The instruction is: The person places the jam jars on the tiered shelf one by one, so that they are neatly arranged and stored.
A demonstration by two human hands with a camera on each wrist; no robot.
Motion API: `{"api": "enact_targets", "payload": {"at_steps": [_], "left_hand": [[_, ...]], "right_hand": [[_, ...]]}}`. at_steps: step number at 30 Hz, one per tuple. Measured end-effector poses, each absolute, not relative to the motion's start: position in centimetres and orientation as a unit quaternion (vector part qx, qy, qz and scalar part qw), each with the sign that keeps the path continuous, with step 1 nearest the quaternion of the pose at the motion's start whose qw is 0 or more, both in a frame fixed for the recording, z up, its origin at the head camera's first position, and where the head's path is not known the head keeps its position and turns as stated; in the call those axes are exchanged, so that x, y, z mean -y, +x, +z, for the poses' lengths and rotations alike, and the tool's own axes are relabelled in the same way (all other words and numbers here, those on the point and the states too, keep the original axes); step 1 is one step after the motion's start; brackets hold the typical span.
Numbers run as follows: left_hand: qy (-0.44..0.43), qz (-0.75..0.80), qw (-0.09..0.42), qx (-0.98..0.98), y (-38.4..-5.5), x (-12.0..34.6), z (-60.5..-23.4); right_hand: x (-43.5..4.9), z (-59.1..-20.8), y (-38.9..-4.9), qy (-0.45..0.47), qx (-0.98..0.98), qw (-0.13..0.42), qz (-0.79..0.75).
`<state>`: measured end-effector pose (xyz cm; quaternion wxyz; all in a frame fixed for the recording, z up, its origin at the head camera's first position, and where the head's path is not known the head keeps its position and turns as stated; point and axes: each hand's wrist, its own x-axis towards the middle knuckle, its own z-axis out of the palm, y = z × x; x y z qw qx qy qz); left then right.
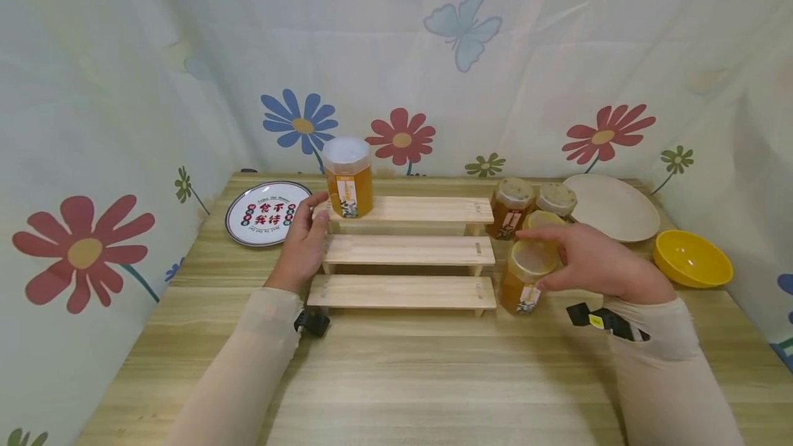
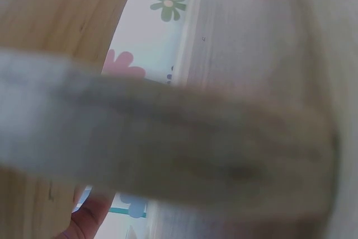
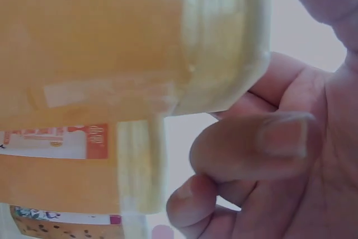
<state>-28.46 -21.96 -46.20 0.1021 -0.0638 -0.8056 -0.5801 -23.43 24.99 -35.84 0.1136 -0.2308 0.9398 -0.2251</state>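
A three-step wooden display stand [image 1: 409, 250] sits mid-table. On the left end of its top board stands a honey jar [image 1: 350, 191] with a whitish lid and a label. My left hand [image 1: 300, 243] grips that end of the stand beside the jar; in the left wrist view its fingers [image 2: 92, 214] show past the blurred wood. To the right of the stand, my right hand [image 1: 591, 263] holds the front honey jar [image 1: 515, 284] by its yellowish lid, thumb and index finger around it. Behind it are another yellow-lidded jar [image 1: 545, 220], a darker jar [image 1: 511, 209] and a pale-lidded jar [image 1: 557, 198].
Left of the stand lies a white plate [image 1: 238, 215] with a dark rim and red and black characters. A beige plate [image 1: 619, 206] is at the back right, with a yellow bowl [image 1: 694, 260] in front. A flowered curtain [image 1: 384, 60] encloses the wooden table [image 1: 434, 384].
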Motion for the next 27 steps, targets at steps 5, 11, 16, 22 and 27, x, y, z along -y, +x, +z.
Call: {"api": "enact_targets", "payload": {"at_steps": [5,11,16,22,27], "left_hand": [[-0.063,-0.579,0.103,0.806,-28.6,22.0,-46.2],[-0.066,-0.582,0.104,0.804,-28.6,22.0,-46.2],[-0.066,-0.586,0.102,0.801,-28.6,21.9,-46.2],[-0.064,-0.585,0.102,0.802,-28.6,21.9,-46.2],[-0.061,-0.585,0.102,0.802,-28.4,21.8,-46.1]], "right_hand": [[-25.6,-35.3,-22.8,-0.235,-0.933,0.068,-0.264],[-25.9,-34.6,-21.9,-0.233,-0.922,-0.002,-0.311],[-25.7,-34.5,-21.6,-0.216,-0.901,-0.043,-0.373],[-24.8,-34.9,-21.7,-0.171,-0.878,-0.111,-0.432],[-23.2,-35.6,-21.9,-0.169,-0.802,-0.164,-0.549]]}}
